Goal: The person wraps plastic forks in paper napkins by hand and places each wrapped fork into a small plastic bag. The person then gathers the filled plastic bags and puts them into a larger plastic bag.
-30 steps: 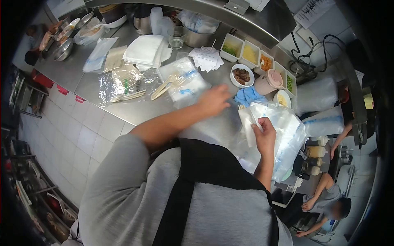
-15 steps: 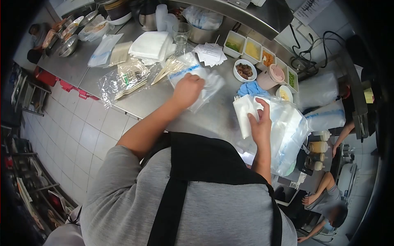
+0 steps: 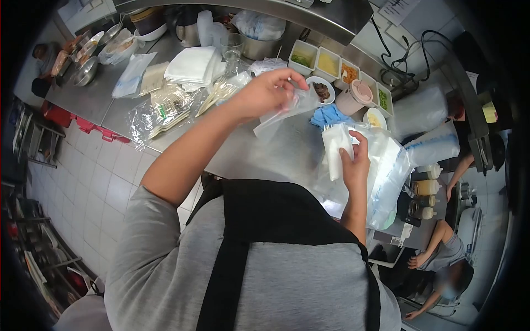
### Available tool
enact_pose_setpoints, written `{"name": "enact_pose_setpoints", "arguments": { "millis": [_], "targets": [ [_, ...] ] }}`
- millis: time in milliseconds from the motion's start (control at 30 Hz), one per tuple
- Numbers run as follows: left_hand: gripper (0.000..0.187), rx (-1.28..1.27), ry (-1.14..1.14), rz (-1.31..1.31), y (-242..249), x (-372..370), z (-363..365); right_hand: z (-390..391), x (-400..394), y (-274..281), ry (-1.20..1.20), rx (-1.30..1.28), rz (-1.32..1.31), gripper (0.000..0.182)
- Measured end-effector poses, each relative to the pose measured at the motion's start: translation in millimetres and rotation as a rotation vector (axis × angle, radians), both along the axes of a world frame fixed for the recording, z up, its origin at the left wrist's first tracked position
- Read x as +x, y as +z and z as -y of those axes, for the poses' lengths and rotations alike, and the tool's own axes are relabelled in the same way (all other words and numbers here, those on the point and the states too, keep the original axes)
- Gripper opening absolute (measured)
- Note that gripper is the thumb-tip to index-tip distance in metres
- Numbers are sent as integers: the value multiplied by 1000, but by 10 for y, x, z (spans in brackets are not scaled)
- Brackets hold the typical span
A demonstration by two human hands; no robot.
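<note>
My left hand (image 3: 268, 95) is raised over the steel counter, its fingers pinching a clear plastic bag (image 3: 279, 118) that hangs down to the right. My right hand (image 3: 356, 163) grips a folded white napkin (image 3: 338, 151) between thumb and fingers. Pale tines like those of a fork (image 3: 327, 127) stick out of the napkin's top end. Below and to the right of that hand lie large clear plastic bags (image 3: 386, 160) with blue print. A crumpled blue cloth (image 3: 329, 116) sits just beyond the napkin.
Stacked white napkins (image 3: 190, 65), wrapped wooden utensils (image 3: 165, 110) and a glass (image 3: 232, 47) stand at the back left. Food tubs (image 3: 303, 57), a bowl of dark food (image 3: 322, 90) and a pink-filled container (image 3: 353, 99) line the back right. A co-worker (image 3: 447, 259) is at lower right.
My left hand has lifted up and to the right from the pile of bags, carrying one clear bag. The right hand still holds the napkin, with little movement.
</note>
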State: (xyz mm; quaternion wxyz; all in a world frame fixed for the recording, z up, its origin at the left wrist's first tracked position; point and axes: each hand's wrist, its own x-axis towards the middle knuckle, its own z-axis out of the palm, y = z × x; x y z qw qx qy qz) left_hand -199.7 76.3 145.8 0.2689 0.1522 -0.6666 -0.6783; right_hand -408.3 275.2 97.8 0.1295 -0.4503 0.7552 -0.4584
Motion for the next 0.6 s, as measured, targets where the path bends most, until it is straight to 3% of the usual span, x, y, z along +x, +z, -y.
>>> {"name": "enact_pose_setpoints", "arguments": {
  "millis": [33, 200, 400, 500, 600],
  "targets": [
    [31, -59, 3, -10, 52, 82, 52, -6, 1, 2, 3, 2, 4, 41],
    [37, -257, 532, 299, -351, 547, 615, 20, -79, -193, 47, -65, -19, 33],
    [35, -756, 681, 620, -1141, 1060, 1150, 46, -10, -147, 64, -34, -45, 33],
    [29, -1370, 1206, 715, -862, 910, 756, 60, -26, -183, 67, -27, 5, 34],
    [33, -1180, 788, 617, -769, 608, 397, 69, 61, -111, 41, 19, 35, 39]
  ]
}}
